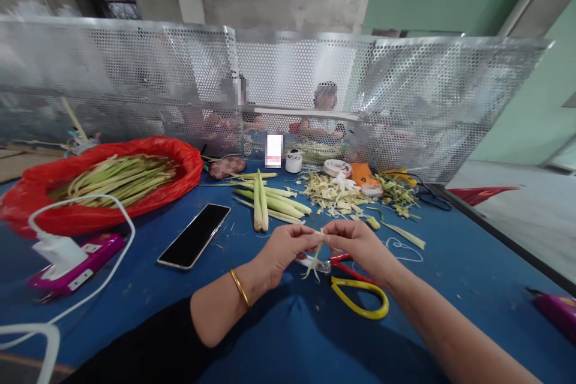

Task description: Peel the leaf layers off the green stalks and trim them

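Note:
My left hand, with a gold bangle at the wrist, and my right hand meet over the blue table. Their fingertips pinch a pale green plant strip, whose thin split ends dangle below. Beneath them lie scissors with a yellow loop handle and a red handle part; my right hand covers some of them. Just beyond my left hand is a bundle of pale green stalks, with more stalks spread beside it. A loose leaf piece and thin white thread lie right of my right hand.
A red plastic bag of long stalks sits at left, near a phone and a purple power strip with a white cable. Plant scraps, a tape roll and a white jar stand before the perforated metal screen. People sit behind it.

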Demonstrator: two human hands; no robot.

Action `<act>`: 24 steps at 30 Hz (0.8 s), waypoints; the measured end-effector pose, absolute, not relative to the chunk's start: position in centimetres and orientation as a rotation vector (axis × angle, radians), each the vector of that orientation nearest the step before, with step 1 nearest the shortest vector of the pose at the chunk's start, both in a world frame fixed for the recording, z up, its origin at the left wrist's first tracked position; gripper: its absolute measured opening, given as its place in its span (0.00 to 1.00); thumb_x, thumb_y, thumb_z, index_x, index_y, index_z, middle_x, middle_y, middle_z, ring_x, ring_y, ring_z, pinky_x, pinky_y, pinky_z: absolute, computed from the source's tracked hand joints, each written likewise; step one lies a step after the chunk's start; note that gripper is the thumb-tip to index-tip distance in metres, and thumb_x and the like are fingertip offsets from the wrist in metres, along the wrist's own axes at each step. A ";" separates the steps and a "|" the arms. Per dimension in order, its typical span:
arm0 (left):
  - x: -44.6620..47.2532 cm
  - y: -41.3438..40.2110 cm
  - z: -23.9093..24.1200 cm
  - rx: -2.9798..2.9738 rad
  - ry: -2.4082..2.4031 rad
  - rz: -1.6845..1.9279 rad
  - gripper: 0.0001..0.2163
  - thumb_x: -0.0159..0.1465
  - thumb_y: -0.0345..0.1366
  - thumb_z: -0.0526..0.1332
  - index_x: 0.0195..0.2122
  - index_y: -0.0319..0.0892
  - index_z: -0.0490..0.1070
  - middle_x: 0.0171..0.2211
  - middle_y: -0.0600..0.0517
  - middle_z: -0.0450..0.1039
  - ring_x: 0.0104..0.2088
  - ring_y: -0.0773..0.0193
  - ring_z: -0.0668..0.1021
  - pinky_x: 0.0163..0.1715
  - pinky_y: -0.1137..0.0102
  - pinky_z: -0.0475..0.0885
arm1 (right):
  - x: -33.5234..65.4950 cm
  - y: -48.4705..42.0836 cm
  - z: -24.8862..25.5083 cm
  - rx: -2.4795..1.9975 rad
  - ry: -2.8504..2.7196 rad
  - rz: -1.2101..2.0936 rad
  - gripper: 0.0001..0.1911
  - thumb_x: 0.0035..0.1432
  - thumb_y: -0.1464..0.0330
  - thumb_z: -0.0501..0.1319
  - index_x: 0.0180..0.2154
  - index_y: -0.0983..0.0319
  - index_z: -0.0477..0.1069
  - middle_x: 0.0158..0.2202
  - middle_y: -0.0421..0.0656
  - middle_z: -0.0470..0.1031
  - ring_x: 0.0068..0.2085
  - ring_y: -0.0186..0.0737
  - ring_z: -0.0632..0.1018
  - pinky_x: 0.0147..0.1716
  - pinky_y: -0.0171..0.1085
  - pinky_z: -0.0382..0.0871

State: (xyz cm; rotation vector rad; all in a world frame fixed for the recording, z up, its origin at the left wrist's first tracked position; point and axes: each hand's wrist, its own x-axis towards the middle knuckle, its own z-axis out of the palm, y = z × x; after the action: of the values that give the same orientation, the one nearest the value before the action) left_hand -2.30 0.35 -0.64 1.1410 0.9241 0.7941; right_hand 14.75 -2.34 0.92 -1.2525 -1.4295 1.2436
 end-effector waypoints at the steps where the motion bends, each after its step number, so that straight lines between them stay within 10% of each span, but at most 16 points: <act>1: -2.2 0.3 -0.7 1.159 0.919 0.794 0.16 0.47 0.45 0.71 0.29 0.38 0.77 0.25 0.53 0.72 0.25 0.70 0.69 0.26 0.74 0.61 | 14.6 -2.4 0.7 -1.244 -1.409 1.217 0.17 0.44 0.55 0.69 0.27 0.63 0.74 0.22 0.37 0.70 0.25 0.32 0.69 0.27 0.33 0.64; 24: -1.2 -0.2 -0.6 1.013 0.925 0.993 0.12 0.44 0.33 0.73 0.29 0.38 0.76 0.28 0.53 0.75 0.28 0.69 0.73 0.32 0.73 0.65 | 13.8 -4.5 -1.1 -1.339 -1.464 1.162 0.13 0.54 0.61 0.59 0.22 0.61 0.65 0.16 0.35 0.65 0.20 0.31 0.67 0.23 0.32 0.59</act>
State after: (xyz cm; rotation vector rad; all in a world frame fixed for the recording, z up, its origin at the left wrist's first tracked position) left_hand -1.17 -0.16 -0.64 1.0131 0.9247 0.9925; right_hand 13.77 -4.48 -1.14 -1.3392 -1.4635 1.1623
